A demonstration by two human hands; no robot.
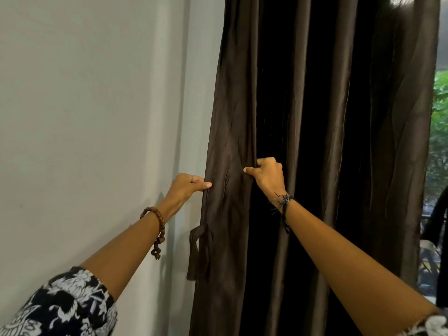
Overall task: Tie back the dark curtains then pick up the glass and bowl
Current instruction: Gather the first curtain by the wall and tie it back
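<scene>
Both hands (188, 184) (268, 174) grip dark curtain (315, 117) beside pale wall (97, 105).

Dim room, daylight at right edge, sharp focus.

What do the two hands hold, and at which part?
Both grip the curtain: left hand its left edge, right hand a fold nearby.

Both arms reach forward; the left hand (188, 184) pinches the dark curtain's (315, 117) edge, the right hand (268, 174) grips a fold.
</scene>
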